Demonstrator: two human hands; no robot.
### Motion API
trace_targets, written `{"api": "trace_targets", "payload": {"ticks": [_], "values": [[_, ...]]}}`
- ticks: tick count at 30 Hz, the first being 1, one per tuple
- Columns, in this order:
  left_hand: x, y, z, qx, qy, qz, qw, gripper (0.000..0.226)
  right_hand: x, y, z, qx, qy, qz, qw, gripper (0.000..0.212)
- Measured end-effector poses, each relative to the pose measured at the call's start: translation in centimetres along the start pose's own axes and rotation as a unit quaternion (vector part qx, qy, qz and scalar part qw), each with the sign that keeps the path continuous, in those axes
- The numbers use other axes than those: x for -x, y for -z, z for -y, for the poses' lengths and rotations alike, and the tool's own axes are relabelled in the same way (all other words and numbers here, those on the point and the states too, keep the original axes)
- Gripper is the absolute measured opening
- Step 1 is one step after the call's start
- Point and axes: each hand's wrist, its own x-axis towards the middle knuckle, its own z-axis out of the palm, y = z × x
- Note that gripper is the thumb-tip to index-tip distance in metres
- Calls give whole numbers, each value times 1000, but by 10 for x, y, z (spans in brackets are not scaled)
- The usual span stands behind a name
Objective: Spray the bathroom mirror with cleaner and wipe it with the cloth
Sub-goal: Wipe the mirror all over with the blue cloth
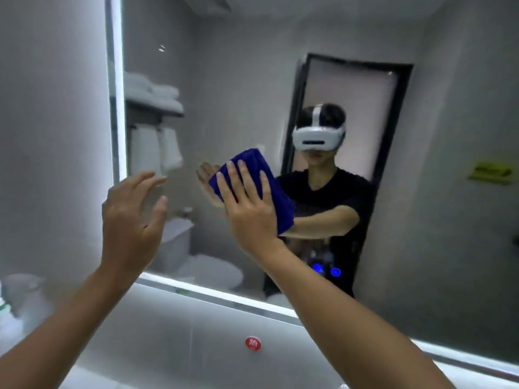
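Observation:
The bathroom mirror fills most of the view, edged by a lit white strip on its left and bottom sides. My right hand lies flat with fingers spread and presses a folded dark blue cloth against the glass near the mirror's middle. My left hand hovers to the left of it, in front of the mirror's lower left corner, fingers apart and holding nothing. No spray bottle can be clearly made out. The mirror shows the reflection of a person in a black shirt with a white headset.
A white container stands at the lower left on the counter. A round red sticker sits on the wall below the mirror. Two blue touch lights glow low on the glass. Reflected are towels on a shelf, a toilet and a dark door frame.

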Motion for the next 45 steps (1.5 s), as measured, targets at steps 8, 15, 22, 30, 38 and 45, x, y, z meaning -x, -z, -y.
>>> {"api": "trace_targets", "payload": {"ticks": [8,15,22,30,38,45], "values": [[23,-42,-41,50,4,42,998,40,23,5,-11,-15,105,67,992,51],[8,-99,-141,115,-96,63,987,35,42,63,-127,38,30,-26,998,39],[53,-166,-268,273,-152,128,941,29,119,142,-266,194,-106,-53,974,41],[182,-218,-342,329,-179,318,871,30,287,188,-308,222,-278,21,934,49],[194,-221,-304,305,-180,323,877,28,318,171,-274,256,-351,-34,900,42],[114,-211,-247,303,-143,137,932,20,229,139,-240,245,-247,-56,936,36]]}}
